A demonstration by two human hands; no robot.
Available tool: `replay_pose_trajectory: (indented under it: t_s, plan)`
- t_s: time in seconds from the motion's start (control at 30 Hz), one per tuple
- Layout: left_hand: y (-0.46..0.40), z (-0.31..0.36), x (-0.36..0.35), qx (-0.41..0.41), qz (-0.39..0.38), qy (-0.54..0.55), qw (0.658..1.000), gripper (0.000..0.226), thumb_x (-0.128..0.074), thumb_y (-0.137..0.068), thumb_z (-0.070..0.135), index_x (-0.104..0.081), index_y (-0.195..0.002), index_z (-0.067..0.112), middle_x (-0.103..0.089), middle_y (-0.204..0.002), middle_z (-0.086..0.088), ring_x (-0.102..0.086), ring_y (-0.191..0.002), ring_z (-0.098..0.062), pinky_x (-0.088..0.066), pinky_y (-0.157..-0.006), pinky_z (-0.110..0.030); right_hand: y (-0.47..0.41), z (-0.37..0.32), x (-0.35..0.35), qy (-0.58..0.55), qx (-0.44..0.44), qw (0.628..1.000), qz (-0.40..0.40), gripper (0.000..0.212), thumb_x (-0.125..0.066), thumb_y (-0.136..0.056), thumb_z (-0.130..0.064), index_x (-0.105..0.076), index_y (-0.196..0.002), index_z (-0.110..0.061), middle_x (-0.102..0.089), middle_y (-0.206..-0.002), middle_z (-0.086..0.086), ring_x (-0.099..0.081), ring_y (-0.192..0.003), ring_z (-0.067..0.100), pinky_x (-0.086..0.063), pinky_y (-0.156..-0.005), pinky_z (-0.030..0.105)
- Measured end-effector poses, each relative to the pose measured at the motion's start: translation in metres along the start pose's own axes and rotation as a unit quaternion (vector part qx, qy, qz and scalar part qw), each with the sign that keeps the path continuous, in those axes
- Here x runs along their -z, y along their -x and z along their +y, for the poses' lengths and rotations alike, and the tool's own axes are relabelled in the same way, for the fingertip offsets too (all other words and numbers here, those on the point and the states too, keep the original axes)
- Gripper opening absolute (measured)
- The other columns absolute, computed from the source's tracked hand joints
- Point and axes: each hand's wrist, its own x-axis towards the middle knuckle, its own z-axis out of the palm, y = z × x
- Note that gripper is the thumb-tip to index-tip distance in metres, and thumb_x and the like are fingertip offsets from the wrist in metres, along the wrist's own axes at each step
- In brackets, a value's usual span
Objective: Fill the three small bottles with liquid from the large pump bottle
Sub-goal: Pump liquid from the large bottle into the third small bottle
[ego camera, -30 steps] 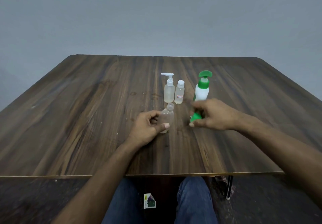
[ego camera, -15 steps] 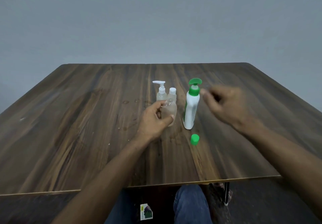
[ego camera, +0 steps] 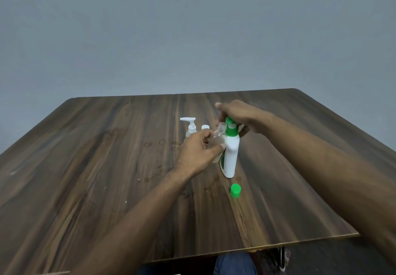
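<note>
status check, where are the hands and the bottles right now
Left hand holds clear small bottle at pump spout. Right hand on large pump bottle head. Green cap lies clear.

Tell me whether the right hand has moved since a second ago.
Yes. The right hand left the green cap on the table and went up and away onto the pump bottle head.

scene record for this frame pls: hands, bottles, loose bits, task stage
left hand: grips small clear bottle, tilted, its open mouth at the pump spout
right hand: rests on green pump head of large pump bottle
large pump bottle: upright on table
other small bottles: white-pump bottle and white-capped bottle, standing behind left hand
loose: green cap on table, near side of large bottle
stage: about to pump; liquid flow not visible
</note>
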Motion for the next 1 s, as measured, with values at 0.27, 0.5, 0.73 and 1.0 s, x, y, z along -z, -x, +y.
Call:
replay_pose_trajectory:
  t_s: [0.27, 0.5, 0.73, 1.0]
  plan:
    - [0.000, 0.007, 0.001, -0.002, -0.011, 0.014, 1.000, 0.023, -0.069, -0.066, 0.041, -0.069, -0.087, 0.032, -0.072, -0.084, 0.006, -0.068, -0.082, -0.016, -0.055, -0.079, -0.047, 0.004, -0.008, -0.001, 0.039, -0.044, 0.998, -0.036, 0.032, -0.046, -0.099, -0.034, -0.066, -0.097, -0.010, -0.071, -0.103, 0.012, -0.065, -0.091, 0.032, -0.054, -0.092, 0.061]
    - [0.002, 0.010, -0.003, -0.003, -0.009, 0.069, 0.998, 0.018, -0.069, -0.070, 0.031, -0.069, -0.088, 0.032, -0.073, -0.086, 0.004, -0.065, -0.078, -0.011, -0.056, -0.080, -0.043, 0.004, -0.010, -0.002, 0.038, -0.075, 0.996, -0.031, 0.030, -0.040, -0.098, -0.021, -0.065, -0.099, -0.005, -0.067, -0.112, 0.024, -0.067, -0.102, 0.044, -0.056, -0.088, 0.064]
    - [0.005, 0.012, -0.007, 0.004, 0.011, 0.112, 0.994, 0.017, -0.073, -0.077, 0.018, -0.072, -0.093, 0.024, -0.071, -0.081, 0.005, -0.060, -0.073, -0.006, -0.051, -0.071, -0.029, 0.000, -0.008, -0.002, 0.046, -0.063, 0.997, -0.023, 0.029, -0.041, -0.096, -0.013, -0.067, -0.092, -0.001, -0.071, -0.105, 0.027, -0.070, -0.097, 0.043, -0.059, -0.086, 0.058]
    - [0.011, 0.014, -0.011, 0.011, 0.020, 0.161, 0.987, 0.018, -0.073, -0.079, 0.004, -0.072, -0.092, 0.017, -0.067, -0.073, 0.014, -0.057, -0.067, -0.001, -0.048, -0.065, -0.018, -0.004, -0.012, 0.003, 0.075, -0.091, 0.991, -0.067, 0.030, -0.044, -0.097, -0.023, -0.064, -0.108, -0.005, -0.068, -0.107, 0.020, -0.069, -0.098, 0.040, -0.058, -0.083, 0.062]
